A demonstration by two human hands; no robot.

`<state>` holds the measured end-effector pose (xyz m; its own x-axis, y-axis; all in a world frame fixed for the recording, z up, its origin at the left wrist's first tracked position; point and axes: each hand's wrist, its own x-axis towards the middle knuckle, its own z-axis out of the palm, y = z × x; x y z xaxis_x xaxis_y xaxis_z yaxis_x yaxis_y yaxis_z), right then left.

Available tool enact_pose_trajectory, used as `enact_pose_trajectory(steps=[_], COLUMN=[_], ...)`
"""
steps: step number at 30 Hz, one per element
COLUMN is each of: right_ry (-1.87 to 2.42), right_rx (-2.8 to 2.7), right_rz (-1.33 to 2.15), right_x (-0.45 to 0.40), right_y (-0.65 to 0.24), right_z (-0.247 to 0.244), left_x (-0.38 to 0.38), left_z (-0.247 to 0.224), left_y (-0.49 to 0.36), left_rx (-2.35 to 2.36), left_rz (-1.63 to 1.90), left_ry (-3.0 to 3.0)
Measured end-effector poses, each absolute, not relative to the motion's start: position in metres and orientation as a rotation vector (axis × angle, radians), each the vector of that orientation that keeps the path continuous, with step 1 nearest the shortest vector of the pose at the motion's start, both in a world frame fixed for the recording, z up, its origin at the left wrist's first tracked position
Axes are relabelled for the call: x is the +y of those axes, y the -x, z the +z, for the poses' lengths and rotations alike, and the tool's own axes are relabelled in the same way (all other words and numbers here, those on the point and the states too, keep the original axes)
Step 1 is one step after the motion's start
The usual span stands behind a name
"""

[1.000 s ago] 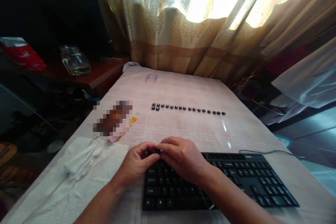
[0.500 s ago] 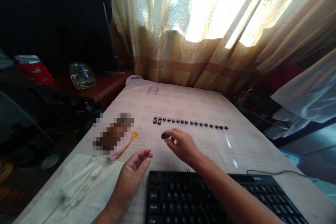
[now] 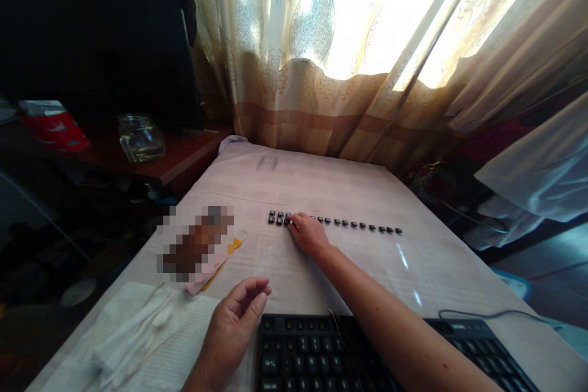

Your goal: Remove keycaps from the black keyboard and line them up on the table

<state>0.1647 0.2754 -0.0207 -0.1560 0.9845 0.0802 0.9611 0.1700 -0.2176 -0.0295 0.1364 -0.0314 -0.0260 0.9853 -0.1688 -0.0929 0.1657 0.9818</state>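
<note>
My right hand [image 3: 310, 234] reaches over the bed-like surface, fingertips pinched on a small black keycap [image 3: 287, 220] at the left end of a row. Two other keycaps [image 3: 275, 220] lie just left of it, in a second, nearer row. Behind and to the right runs a longer line of black keycaps [image 3: 353, 224], partly covered by my fingers. My left hand [image 3: 236, 315] rests near the keyboard's left corner, fingers loosely curved, thumb apart, holding nothing. Below my right forearm lies a black keyboard [image 3: 312, 346]; several small spots along its top row look bare of caps.
White cloth gloves [image 3: 133, 331] lie on a white towel [image 3: 188, 318] at the left. Beyond them are a blurred-out brown item [image 3: 195, 245] and a pink and yellow strip [image 3: 211, 272]. A glass jar [image 3: 140, 138] stands on the wooden desk [image 3: 184, 156]. The keyboard cable [image 3: 496, 313] runs right.
My right hand has moved forward and slightly left, bringing the keycap down beside the two in the nearer row. My left hand stays nearly in place. The view has shifted slightly.
</note>
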Motion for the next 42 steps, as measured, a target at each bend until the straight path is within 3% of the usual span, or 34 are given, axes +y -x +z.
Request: enact_pose_trajectory(steps=[26,42], right_ry=[1.894,1.682], right_rx=[-2.257,-2.429], right_rz=[0.131,0.137], right_x=[0.276,0.263], right_y=[-0.165,-0.165], right_z=[-0.021,-0.017], left_x=[0.135,0.134], left_z=[-0.026,-0.032], left_y=[0.028,0.031], left_rx=[1.252,1.226], left_rz=[1.128,1.132], left_ry=[-1.082,-1.128])
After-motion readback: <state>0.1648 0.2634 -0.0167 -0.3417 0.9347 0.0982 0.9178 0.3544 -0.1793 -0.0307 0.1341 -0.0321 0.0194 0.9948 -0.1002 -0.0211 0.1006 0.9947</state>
